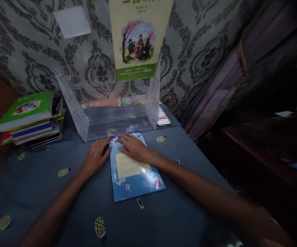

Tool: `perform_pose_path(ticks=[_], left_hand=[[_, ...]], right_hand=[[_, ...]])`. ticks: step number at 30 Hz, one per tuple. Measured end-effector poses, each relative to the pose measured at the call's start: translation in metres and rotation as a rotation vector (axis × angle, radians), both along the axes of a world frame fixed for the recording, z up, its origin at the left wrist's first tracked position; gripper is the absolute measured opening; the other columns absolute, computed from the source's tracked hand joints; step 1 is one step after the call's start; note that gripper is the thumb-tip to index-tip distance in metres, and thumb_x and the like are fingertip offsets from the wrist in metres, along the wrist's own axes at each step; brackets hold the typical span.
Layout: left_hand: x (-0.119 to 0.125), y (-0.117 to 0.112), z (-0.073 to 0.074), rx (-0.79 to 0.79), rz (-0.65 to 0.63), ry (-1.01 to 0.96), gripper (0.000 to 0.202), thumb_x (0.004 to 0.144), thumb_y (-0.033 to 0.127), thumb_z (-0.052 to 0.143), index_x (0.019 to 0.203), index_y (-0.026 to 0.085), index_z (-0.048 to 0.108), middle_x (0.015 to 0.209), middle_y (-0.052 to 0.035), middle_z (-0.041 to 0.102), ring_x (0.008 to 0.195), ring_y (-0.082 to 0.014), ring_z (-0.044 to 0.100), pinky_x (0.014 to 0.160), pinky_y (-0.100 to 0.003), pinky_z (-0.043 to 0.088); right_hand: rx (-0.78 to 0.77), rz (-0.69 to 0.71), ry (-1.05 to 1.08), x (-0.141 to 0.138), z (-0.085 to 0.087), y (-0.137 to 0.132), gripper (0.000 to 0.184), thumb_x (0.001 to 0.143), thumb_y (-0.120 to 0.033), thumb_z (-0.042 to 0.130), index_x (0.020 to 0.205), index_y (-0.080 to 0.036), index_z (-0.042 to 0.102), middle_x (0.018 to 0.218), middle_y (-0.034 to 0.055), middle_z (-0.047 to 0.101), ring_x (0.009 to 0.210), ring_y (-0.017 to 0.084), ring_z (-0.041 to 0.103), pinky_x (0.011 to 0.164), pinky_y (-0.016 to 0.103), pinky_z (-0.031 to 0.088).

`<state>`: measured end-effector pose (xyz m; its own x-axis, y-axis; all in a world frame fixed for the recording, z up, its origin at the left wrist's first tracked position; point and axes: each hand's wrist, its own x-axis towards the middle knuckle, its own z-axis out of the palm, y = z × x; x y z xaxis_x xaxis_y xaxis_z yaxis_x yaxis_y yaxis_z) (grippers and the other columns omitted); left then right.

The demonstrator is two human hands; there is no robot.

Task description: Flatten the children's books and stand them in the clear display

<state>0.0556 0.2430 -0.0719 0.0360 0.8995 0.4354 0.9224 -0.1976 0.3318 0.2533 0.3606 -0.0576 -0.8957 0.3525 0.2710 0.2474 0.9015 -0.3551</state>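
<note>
One glossy, light-blue rectangular paperback (138, 192) lies under the right hand (133, 147), spread flat over its upper part; the left hand (96, 157), fingers loosely bent, thumb apart, is at its left edge. Around it: a blue pineapple-printed table (78, 209), clear plastic rack (73, 108), grey patterned wallpaper (205, 65).

Blue book (135, 182): fine print (131, 165) unreadable

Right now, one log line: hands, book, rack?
blue book: flat on table | left hand: at its left edge | right hand: on top | clear rack: behind it
</note>
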Motion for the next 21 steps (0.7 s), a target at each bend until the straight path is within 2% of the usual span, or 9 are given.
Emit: perform_pose_path(ticks=[7,12,16,21], left_hand=[[-0.001,0.001,-0.001,0.021,0.004,0.007,0.027,0.101,0.036,0.047,0.117,0.02,0.063,0.127,-0.012,0.068,0.116,-0.0287,0.063,0.1,-0.051,0.05],[-0.001,0.0,-0.001,0.06,-0.022,0.006,0.028,0.101,0.037,0.047,0.116,0.02,0.062,0.125,-0.012,0.069,0.115,-0.0284,0.064,0.098,-0.05,0.051],[-0.002,-0.001,0.0,0.036,-0.005,0.037,0.028,0.101,0.037,0.047,0.117,0.02,0.062,0.126,-0.0116,0.069,0.12,-0.0298,0.061,0.101,-0.052,0.05],[0.004,0.003,0.005,0.029,-0.024,0.124,0.033,0.101,0.03,0.042,0.124,0.018,0.062,0.13,-0.0138,0.067,0.123,-0.0303,0.061,0.105,-0.054,0.048]], right_hand=[[-0.006,-0.073,-0.017,0.039,-0.007,0.022,0.036,0.102,-0.03,0.046,0.133,-0.014,0.055,0.144,0.0176,0.056,0.138,0.028,0.049,0.118,0.053,0.035],[-0.045,-0.145,0.061,0.059,-0.016,0.034,0.032,0.102,-0.03,0.044,0.129,-0.02,0.059,0.141,0.0131,0.06,0.132,0.027,0.055,0.117,0.055,0.033],[-0.171,-0.151,0.183,0.063,-0.021,0.043,0.031,0.1,-0.027,0.045,0.124,-0.021,0.063,0.136,0.0111,0.064,0.127,0.026,0.059,0.114,0.056,0.036],[-0.422,-0.105,0.358,0.063,-0.022,0.055,0.032,0.1,-0.03,0.045,0.121,-0.021,0.067,0.127,0.0092,0.07,0.118,0.023,0.064,0.103,0.045,0.049]])
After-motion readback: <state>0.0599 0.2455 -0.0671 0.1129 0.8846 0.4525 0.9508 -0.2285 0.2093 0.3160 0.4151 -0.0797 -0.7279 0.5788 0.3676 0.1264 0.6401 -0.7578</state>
